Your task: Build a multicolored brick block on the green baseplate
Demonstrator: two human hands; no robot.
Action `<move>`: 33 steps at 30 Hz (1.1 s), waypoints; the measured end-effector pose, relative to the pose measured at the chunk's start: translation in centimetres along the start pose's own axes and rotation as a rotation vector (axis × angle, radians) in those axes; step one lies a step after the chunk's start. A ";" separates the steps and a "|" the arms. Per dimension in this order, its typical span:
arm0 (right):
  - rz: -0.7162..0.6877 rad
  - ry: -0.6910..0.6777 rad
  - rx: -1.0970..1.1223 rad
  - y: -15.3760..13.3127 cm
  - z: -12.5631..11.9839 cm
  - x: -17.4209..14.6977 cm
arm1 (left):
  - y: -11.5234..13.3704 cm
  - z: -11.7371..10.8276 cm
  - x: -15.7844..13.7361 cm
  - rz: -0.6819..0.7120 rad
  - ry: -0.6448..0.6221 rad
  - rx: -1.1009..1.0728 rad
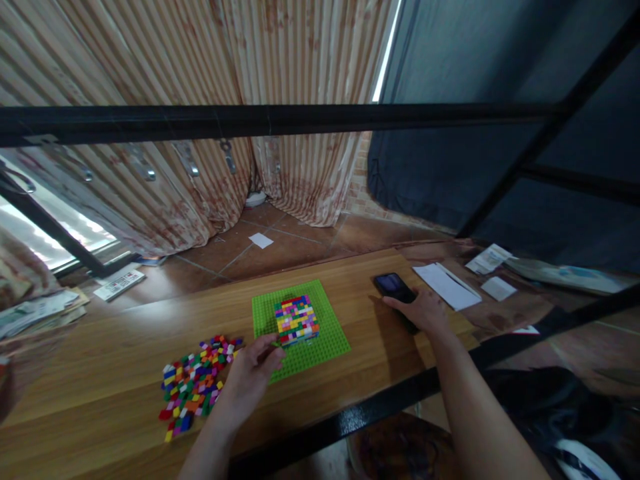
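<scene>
Loosely curled, my left hand (pixel 254 373) rests over the near left edge of a green studded baseplate (pixel 327 348). Its thumb and index finger are apart, and the fingertips are close beside a block of small multicoloured bricks (pixel 297 320) built on the plate. Whether they touch the block I cannot tell. To the right, my right hand (pixel 424 312) grips a black phone (pixel 394 287) by its near part, thumb along the left side. A heap of loose small bricks (pixel 195 383) in many colours lies left of my left hand, partly hidden by it.
Everything sits on a wooden tabletop (pixel 125 347). White paper with a pen (pixel 447 285) lies past the phone. A black metal bar (pixel 300 123) crosses in front, hung with several metal hooks. Another dark bar (pixel 360 417) runs along the table's near side. Curtains hang behind.
</scene>
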State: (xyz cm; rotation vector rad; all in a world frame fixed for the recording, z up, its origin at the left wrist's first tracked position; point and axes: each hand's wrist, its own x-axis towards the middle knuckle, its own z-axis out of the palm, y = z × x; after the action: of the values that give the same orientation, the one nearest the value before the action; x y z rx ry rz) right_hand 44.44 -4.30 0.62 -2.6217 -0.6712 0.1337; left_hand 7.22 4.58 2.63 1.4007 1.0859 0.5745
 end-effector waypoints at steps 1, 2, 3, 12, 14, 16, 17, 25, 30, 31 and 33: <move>-0.008 -0.014 0.060 0.3 -0.1 0.3 | 0.1 0.0 0.0 -0.006 0.007 -0.009; -0.013 -0.033 0.125 0.6 -0.3 0.6 | 0.1 0.1 -0.1 -0.012 0.012 -0.017; -0.011 -0.049 0.186 1.0 -0.5 0.9 | 0.3 0.1 -0.1 -0.016 0.015 -0.022; 0.009 -0.130 0.364 4.3 -1.7 1.3 | 0.4 0.1 0.0 -0.010 0.024 -0.019; 0.001 -0.143 0.367 4.4 -1.9 1.3 | 0.3 0.1 0.1 -0.002 0.030 0.002; 0.015 -0.123 0.354 4.1 -2.0 1.3 | 0.3 0.1 0.1 0.003 0.034 0.021; 0.030 -0.100 0.345 3.8 -1.9 1.2 | 0.3 0.1 0.0 0.004 0.030 0.025; 0.161 0.217 0.313 1.5 -1.3 0.6 | 0.5 0.1 0.2 0.018 0.054 0.037; 0.021 0.308 0.378 -1.7 -1.5 -1.6 | 0.1 0.2 0.4 0.038 0.044 0.077; -0.074 0.283 0.474 -2.8 -1.4 -2.7 | 0.0 0.2 0.4 0.042 0.044 0.083; -0.256 0.190 0.609 -5.2 -0.8 -5.5 | -0.1 0.3 0.5 0.051 0.039 0.103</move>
State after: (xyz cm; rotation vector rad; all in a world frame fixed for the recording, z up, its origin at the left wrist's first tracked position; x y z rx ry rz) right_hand 37.50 -3.11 3.47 -1.9243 -0.7506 0.0067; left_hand 7.64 4.86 2.32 1.5154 1.1275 0.5920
